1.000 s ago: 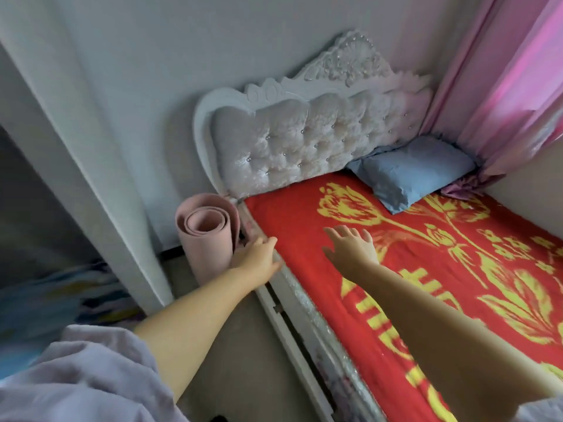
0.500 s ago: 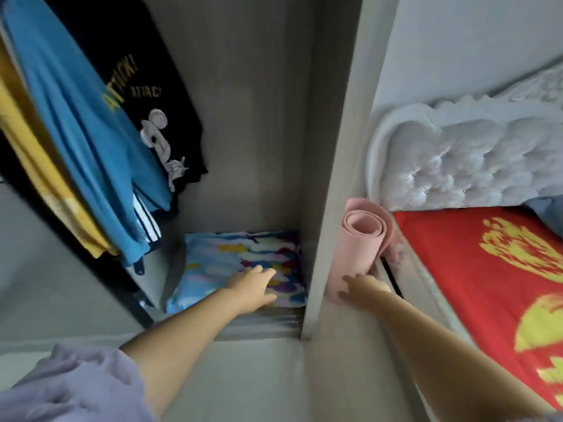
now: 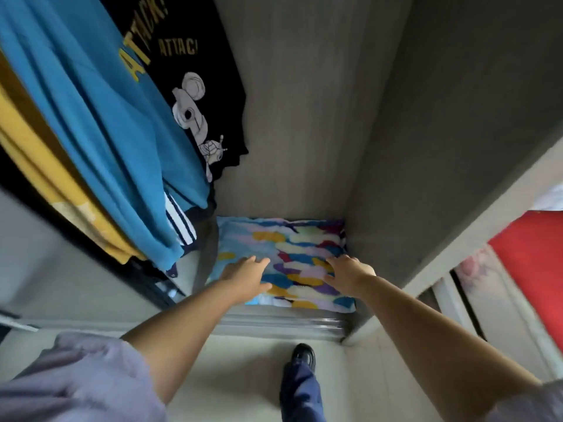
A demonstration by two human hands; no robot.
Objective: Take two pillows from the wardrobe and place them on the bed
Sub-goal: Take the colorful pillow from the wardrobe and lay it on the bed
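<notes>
Reaching into wardrobe (image 3: 304, 132), left hand (image 3: 243, 277) and right hand (image 3: 347, 271) spread flat, gripping nothing yet. Settling apart on pillow (image 3: 292, 248) lying under fingertips on wardrobe floor, likely for two-sided lift. Leaving bed (image 3: 530, 263) far right of right hand.

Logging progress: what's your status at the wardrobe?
Left hand and right hand open, over patterned pillow. Pillow on wardrobe floor, ungripped. Hanging shirts alongside, not blocking.

Red bed (image 3: 530, 269) cut off by the right edge, blurry pink thing (image 3: 475, 266) beside it, hanging shirts (image 3: 91, 117) cut off at the top, pillow (image 3: 292, 248) partly under both hands.
</notes>
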